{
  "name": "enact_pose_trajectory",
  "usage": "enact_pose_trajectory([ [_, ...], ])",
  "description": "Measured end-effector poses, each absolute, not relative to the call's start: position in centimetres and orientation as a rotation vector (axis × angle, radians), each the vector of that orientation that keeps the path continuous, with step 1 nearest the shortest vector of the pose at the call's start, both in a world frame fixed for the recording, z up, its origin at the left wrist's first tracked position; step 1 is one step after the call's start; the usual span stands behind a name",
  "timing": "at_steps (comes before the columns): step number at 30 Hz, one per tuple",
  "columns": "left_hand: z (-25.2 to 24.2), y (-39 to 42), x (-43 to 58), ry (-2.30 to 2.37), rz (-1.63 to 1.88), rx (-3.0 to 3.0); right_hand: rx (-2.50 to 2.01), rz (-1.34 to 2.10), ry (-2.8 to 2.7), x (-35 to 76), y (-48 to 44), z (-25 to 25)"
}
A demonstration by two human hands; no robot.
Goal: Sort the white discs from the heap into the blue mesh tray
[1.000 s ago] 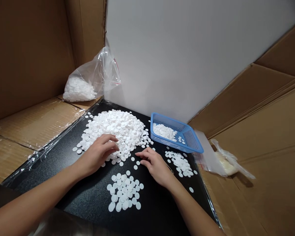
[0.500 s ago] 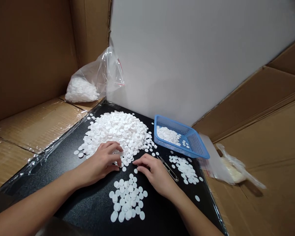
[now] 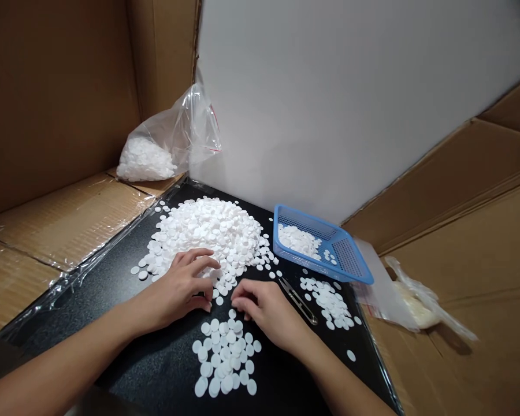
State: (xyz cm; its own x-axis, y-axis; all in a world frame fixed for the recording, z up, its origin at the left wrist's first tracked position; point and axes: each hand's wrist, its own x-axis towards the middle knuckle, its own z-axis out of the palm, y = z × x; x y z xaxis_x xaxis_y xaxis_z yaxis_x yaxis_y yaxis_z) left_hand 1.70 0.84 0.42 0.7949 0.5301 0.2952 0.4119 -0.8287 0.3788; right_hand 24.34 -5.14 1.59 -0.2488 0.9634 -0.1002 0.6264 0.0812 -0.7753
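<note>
White discs, round and flat, many: the main heap (image 3: 216, 225) piled at the centre of the frame on a black tabletop (image 3: 91, 289), with strays around its edges; a smaller spread of discs (image 3: 226, 355), some overlapping, at the lower centre; a third cluster (image 3: 329, 303) right of centre; one lone disc (image 3: 351, 355) at the lower right. Left hand (image 3: 184, 286), one, left of centre at the near edge of the main heap: fingers bent, forefinger and thumb tips close together; whether a disc is between them cannot be told. Right hand (image 3: 266, 306), one, just right of centre, above and to the right of the smaller spread: fingers curled in, thumb close to the forefinger, one disc just below the fingertips; whether anything is pinched cannot be told. Metal snips (image 3: 299, 300), one pair, lying between the right hand and the third cluster. Blue basket (image 3: 351, 254), perforated, right of centre, with discs gathered toward its left end and a few loose ones further right. Clear bag (image 3: 186, 127), upper left, partly filled with white pieces, on cardboard (image 3: 86, 208). Flat plastic bag (image 3: 375, 277), beside the basket's right end. Knotted bag (image 3: 418, 303), with pale contents, right side.
</note>
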Motion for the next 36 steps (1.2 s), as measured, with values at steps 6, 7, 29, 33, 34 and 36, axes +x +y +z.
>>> enact_pose_trajectory([
  [6,0.1,0.2,2.4,0.663,0.625,2.698,-1.376,0.627,-2.046,23.5,-4.5,0.0],
  [7,0.0,0.2,2.4,0.666,0.614,2.695,-1.359,0.616,-2.054,23.6,-4.5,-0.2],
  [29,0.5,0.3,2.1,0.69,0.505,2.645,-1.614,0.76,-1.944,24.9,-4.5,1.3],
  [33,1.1,-0.1,2.3,0.693,0.502,2.616,-1.559,0.688,-1.902,25.1,-4.4,1.2],
  [34,1.2,-0.1,2.3,0.7,0.49,2.608,-1.538,0.681,-1.893,25.1,-4.4,1.2],
  [36,1.5,-0.2,2.3,0.721,0.46,2.6,-1.503,0.684,-1.891,25.0,-4.5,1.3],
])
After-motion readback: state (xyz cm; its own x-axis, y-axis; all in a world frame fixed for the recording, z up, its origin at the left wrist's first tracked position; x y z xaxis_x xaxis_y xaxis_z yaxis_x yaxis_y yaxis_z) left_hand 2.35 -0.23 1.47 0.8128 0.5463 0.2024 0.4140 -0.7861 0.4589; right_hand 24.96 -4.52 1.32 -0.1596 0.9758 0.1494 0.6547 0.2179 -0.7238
